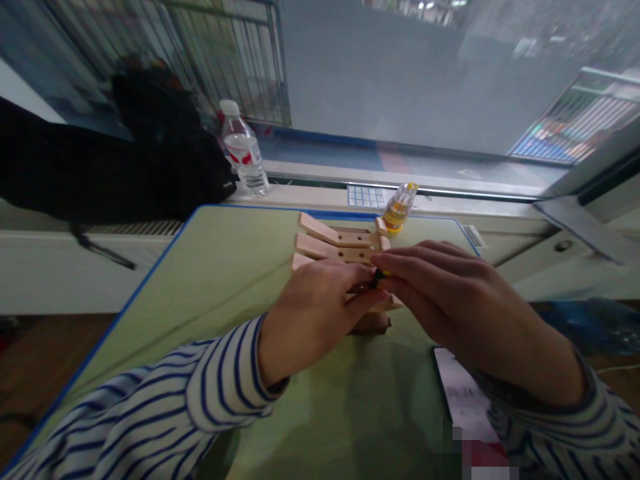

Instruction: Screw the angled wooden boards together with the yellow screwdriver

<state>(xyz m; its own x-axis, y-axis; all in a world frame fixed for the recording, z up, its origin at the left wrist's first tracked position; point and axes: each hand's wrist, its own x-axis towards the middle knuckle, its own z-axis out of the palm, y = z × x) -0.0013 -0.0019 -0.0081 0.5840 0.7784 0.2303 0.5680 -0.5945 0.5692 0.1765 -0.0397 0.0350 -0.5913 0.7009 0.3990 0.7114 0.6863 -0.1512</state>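
My left hand is closed over the near part of a light wooden piece with several slats, its thumb and fingertips pinched beside a small black and yellow object. Closing in from the right, my right hand grips that same object between thumb and fingers. Its kind cannot be made out, as the fingertips cover most of it. Small dark holes dot the slats, which lie on the table and stick out to the left. My hands hide the nearer slats and whatever the left fingertips hold.
Behind the wood stands a small yellow-capped bottle. A water bottle and a black bag rest on the sill beyond the blue-edged green table. A phone lies under my right forearm.
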